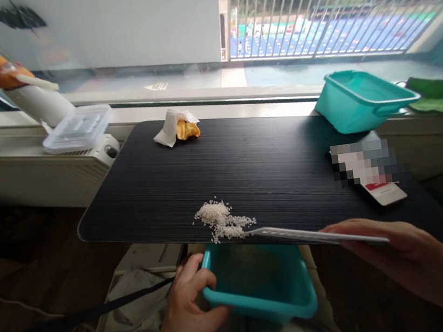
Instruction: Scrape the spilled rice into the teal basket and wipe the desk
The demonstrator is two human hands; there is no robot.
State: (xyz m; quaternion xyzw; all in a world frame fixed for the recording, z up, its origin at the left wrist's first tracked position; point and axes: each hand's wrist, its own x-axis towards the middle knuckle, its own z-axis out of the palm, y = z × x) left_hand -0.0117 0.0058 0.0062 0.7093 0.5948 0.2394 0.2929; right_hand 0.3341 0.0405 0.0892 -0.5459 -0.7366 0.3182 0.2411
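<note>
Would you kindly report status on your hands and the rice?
Left hand gripping lower teal bin. Right hand holding white utensil. Rice on black table, near edge. Nothing blocking.

Head-worn view, forward and down

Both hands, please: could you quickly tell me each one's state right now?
Left hand: closed on the rim of the lower teal container.
Right hand: holding the white utensil, its far end at the rice.

Legible texts: 0. Phone (386, 194), on desk (262, 166): partly pixelated; red band (376, 184) and small print beneath, unreadable. Pale triangular mark (156, 87), upper view, left of centre: detail too blurred to read.
</note>
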